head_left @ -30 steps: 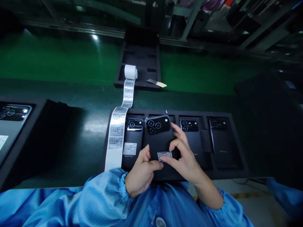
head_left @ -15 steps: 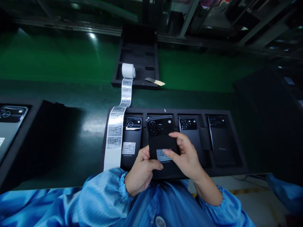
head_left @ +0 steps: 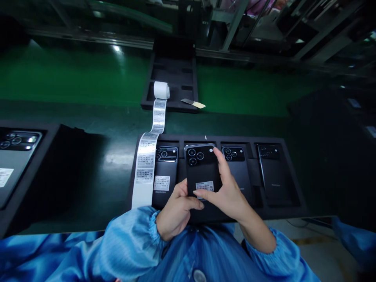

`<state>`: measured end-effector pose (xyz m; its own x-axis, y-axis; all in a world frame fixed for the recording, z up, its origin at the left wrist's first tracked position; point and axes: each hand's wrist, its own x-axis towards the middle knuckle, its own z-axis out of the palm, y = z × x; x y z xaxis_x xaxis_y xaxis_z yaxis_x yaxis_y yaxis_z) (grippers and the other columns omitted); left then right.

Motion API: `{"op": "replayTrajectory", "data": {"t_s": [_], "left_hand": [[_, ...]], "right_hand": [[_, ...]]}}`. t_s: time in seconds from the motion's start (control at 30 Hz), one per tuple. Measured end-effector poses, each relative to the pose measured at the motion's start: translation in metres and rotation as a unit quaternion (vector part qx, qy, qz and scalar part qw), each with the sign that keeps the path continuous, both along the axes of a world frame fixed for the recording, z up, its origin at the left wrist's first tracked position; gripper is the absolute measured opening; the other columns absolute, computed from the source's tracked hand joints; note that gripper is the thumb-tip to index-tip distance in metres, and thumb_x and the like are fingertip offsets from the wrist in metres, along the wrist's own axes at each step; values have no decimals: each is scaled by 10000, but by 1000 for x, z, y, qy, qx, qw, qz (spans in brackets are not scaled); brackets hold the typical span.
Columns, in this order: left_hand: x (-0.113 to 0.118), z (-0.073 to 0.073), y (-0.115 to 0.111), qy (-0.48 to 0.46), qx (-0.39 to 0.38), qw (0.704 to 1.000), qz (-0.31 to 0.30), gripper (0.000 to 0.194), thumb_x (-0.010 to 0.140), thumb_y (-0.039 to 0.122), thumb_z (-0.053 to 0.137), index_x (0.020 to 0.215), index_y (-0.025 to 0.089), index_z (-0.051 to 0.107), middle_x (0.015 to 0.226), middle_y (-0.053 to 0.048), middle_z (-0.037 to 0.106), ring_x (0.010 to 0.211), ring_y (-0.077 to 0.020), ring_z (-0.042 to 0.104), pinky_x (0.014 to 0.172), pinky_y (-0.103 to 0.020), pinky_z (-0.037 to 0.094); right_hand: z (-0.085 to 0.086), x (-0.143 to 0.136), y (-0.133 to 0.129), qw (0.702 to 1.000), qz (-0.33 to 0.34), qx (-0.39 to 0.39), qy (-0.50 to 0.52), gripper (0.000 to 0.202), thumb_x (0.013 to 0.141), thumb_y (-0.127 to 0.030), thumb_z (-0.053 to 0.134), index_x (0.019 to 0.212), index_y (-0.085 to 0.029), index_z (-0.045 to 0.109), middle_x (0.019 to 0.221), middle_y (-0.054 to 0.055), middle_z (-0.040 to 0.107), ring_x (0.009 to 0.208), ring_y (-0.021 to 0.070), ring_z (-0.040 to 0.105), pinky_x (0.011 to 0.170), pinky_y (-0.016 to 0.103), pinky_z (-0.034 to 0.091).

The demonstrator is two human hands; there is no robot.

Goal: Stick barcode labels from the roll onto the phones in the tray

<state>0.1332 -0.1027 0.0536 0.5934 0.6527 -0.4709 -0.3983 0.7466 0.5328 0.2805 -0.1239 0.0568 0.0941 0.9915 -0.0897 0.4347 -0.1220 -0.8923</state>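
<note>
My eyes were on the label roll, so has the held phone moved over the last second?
Yes, slightly right: against the tray, the held phone now appears closer to the phone on its right.

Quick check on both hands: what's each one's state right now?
Left hand: closed, holding a phone.
Right hand: partly open, thumb across that phone's label.

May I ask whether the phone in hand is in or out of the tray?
Out: the left hand holds the phone up over the tray, and it looks larger than the seated phones on either side.
</note>
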Motion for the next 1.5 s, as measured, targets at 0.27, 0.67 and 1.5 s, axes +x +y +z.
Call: {"op": "replayTrajectory", "data": {"t_s": [0.27, 0.67, 1.5], "left_hand": [[0, 2, 1, -26, -34, 999, -17, 474, 538, -11, 603, 980, 151, 651, 842, -32, 678, 843, -210, 630, 798, -309, 475], [-3, 1, 1, -30, -41, 999, -10, 509, 532, -32, 665, 1001, 163, 644, 886, -32, 683, 887, -213, 636, 825, -307, 489], [0, 2, -2, 68, 32, 992, 102, 347, 830, 381, 633, 1091, 152, 626, 941, -78, 688, 870, -211, 649, 768, -285, 521]], "right_hand": [[-2, 1, 8, 999, -28, 28, -26, 832, 834, -372, 670, 1477, -277, 150, 833, 22, 618, 712, 221, 614, 591, 325, 525], [3, 5, 9, 999, 24, -1, -26, 960, 764, -323, 727, 1484, -280, 94, 834, 12, 622, 632, 212, 585, 581, 355, 525], [-8, -2, 3, 992, 19, 52, 113, 596, 939, -342, 511, 1461, -268, 234, 618, -44, 441, 538, 129, 470, 515, 243, 465]]}}
